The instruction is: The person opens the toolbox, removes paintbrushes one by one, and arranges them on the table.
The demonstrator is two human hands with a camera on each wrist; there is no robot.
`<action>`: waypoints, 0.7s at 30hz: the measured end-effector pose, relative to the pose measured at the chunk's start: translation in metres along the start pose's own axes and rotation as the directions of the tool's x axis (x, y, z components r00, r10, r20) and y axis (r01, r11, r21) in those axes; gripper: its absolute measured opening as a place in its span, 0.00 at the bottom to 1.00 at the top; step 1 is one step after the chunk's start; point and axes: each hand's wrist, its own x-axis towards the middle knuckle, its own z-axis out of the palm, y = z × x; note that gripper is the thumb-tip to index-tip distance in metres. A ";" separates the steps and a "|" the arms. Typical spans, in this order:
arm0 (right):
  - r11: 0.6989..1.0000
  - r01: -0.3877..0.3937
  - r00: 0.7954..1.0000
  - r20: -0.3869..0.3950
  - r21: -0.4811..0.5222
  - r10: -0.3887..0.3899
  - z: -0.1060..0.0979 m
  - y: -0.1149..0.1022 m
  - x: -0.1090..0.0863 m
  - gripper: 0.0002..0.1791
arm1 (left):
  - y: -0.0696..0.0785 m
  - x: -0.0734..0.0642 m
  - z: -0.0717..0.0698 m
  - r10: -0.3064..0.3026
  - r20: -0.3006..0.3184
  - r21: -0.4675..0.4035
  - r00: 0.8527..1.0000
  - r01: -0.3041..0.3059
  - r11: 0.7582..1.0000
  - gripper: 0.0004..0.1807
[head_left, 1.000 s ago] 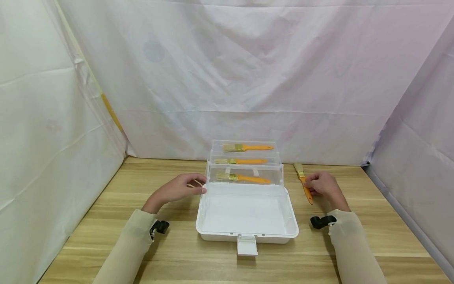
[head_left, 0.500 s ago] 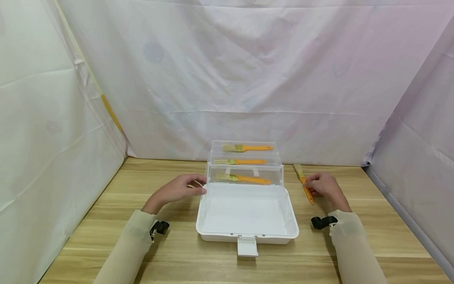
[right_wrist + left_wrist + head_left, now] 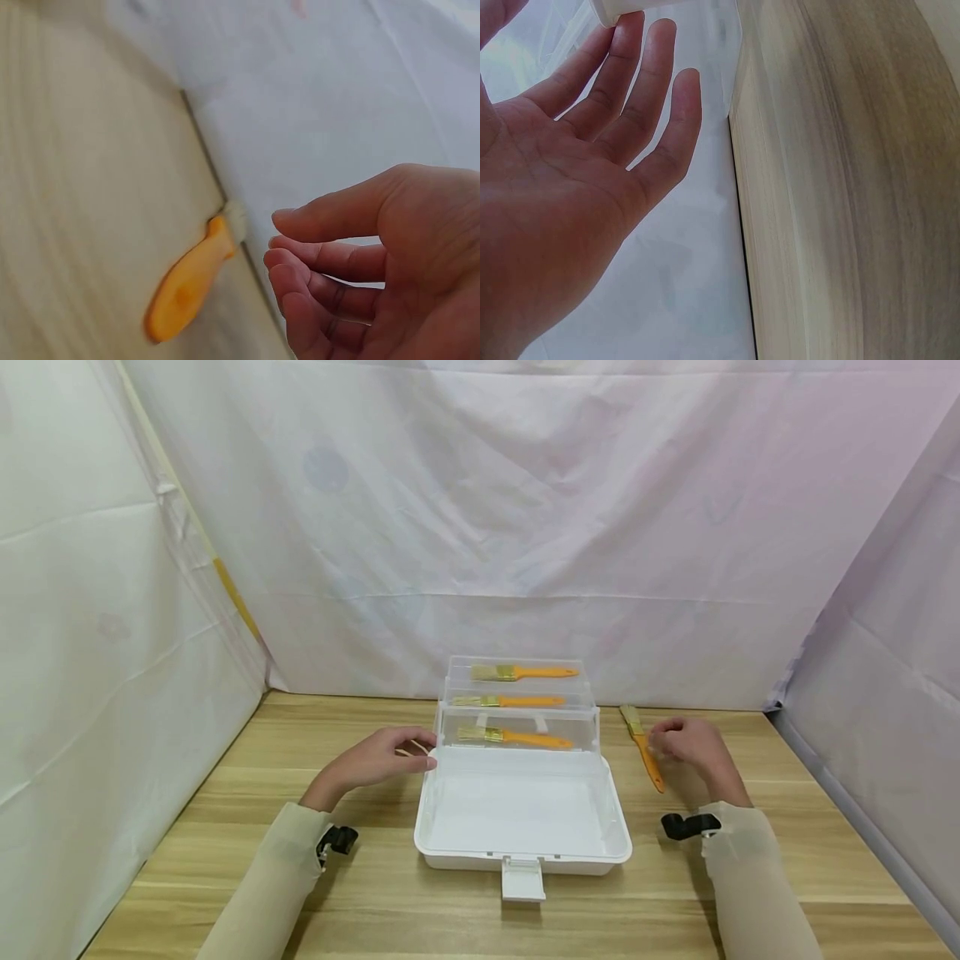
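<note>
Near: white box [image 3: 523, 862] being supported by desk [image 3: 375, 868], far left corner being touched by left hand [image 3: 378, 756], hand being spread loosely. Right of box, loose brush [image 3: 643, 748] being borne by desk; right hand [image 3: 690, 745] being held just beside, loosely bent, free of brush. Far: three brushes [image 3: 519, 738] being carried by clear tiers [image 3: 588, 723].

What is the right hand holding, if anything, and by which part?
Nothing: the right hand is beside the orange-handled brush on the table, with a visible gap between fingertips and handle.
</note>
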 end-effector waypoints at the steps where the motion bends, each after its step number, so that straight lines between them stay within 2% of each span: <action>1: 1.000 0.016 1.000 -0.008 0.004 -0.016 -0.001 -0.002 -0.001 0.22 | 0.000 0.000 0.000 0.000 0.000 0.001 1.000 0.000 1.000 0.25; 6: 0.994 0.108 0.994 -0.035 -0.004 -0.108 -0.005 -0.020 -0.007 0.21 | 0.001 0.000 0.000 -0.001 -0.001 0.003 1.000 0.001 1.000 0.25; 12: 0.976 0.208 0.976 -0.058 -0.056 -0.211 -0.009 -0.047 -0.019 0.19 | 0.001 0.000 -0.001 -0.004 0.000 0.004 1.000 0.004 1.000 0.25; 21: 0.931 0.346 0.927 -0.113 -0.114 -0.358 -0.003 -0.085 -0.040 0.14 | 0.002 0.000 -0.001 -0.002 0.001 0.002 1.000 0.002 1.000 0.25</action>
